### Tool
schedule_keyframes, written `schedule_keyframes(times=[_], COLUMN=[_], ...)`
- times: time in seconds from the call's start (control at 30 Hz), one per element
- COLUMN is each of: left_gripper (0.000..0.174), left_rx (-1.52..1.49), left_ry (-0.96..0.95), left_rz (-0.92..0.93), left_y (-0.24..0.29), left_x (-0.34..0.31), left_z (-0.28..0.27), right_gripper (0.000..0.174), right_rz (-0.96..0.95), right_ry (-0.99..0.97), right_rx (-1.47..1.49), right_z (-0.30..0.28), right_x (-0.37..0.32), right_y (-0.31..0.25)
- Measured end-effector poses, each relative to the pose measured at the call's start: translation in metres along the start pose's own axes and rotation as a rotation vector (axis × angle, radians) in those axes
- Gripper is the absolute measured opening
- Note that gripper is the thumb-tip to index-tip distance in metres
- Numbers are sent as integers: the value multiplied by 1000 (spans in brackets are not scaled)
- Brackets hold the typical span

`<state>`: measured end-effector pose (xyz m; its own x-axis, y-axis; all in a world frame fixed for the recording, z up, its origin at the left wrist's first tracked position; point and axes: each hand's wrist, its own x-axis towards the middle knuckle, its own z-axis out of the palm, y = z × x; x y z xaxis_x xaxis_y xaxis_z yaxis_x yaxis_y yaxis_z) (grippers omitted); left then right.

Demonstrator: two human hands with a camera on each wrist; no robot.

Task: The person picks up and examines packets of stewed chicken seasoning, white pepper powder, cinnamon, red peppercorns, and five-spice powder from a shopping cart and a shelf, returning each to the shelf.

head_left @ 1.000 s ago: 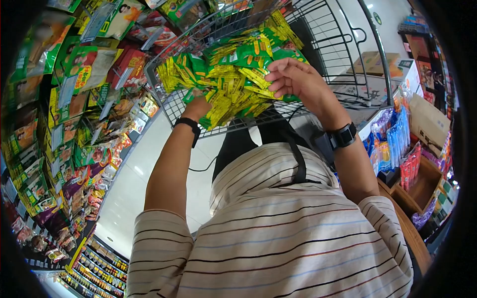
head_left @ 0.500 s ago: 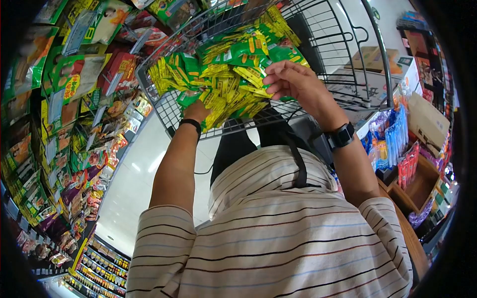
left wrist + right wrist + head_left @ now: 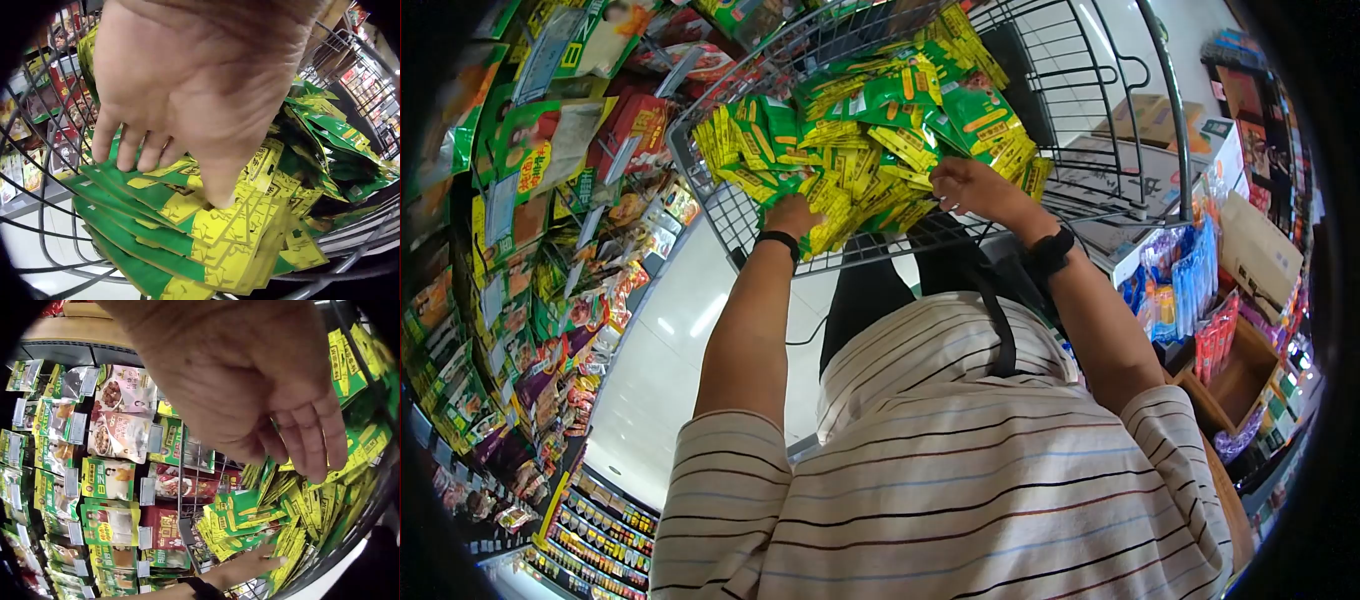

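Packets [image 3: 900, 95] lie heaped in the cart [image 3: 1015, 80]. Left hand [image 3: 793, 215] released, fingers and thumb resting on fanned packets. Right hand [image 3: 975, 190] released, fingers loosely bent, at the packets' near right edge.

Left hand [image 3: 187, 94], palm side toward the camera, fills the upper centre with its fingers directed downward. The fingertips and the thumb touch a fanned stack of flat packets [image 3: 219, 244], green along most of their length and yellow with dark markings at the ends nearer the lower right. A second group of green packets [image 3: 340, 147] lies to the right, partly in shadow. Dark wire basket [image 3: 350, 257] surrounds both groups; through its left side appear displayed packages [image 3: 59, 97], a grey shelf edge [image 3: 31, 209] and pale floor [image 3: 59, 250].
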<state>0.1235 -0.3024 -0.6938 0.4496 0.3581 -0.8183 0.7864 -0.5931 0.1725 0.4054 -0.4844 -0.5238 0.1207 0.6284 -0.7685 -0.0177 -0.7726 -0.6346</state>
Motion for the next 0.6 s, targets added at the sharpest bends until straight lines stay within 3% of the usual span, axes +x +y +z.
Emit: schedule_keyframes(times=[0.07, 0.17, 0.27, 0.6], left_gripper=[57, 53, 63, 62], left_rx=[-50, -60, -36, -148], left_ry=[82, -74, -175, -37], left_rz=[32, -6, -31, 95], left_y=[-2, 5, 8, -24], left_x=[-1, -1, -3, 9], left_z=[1, -9, -17, 15], right_gripper=[30, 32, 32, 29], right_rz=[13, 40, 31, -43], right_ry=[2, -7, -22, -37], right_rx=[-34, -78, -71, -62], right_z=[2, 5, 6, 11], right_x=[3, 7, 9, 4], right_y=[1, 1, 1, -12])
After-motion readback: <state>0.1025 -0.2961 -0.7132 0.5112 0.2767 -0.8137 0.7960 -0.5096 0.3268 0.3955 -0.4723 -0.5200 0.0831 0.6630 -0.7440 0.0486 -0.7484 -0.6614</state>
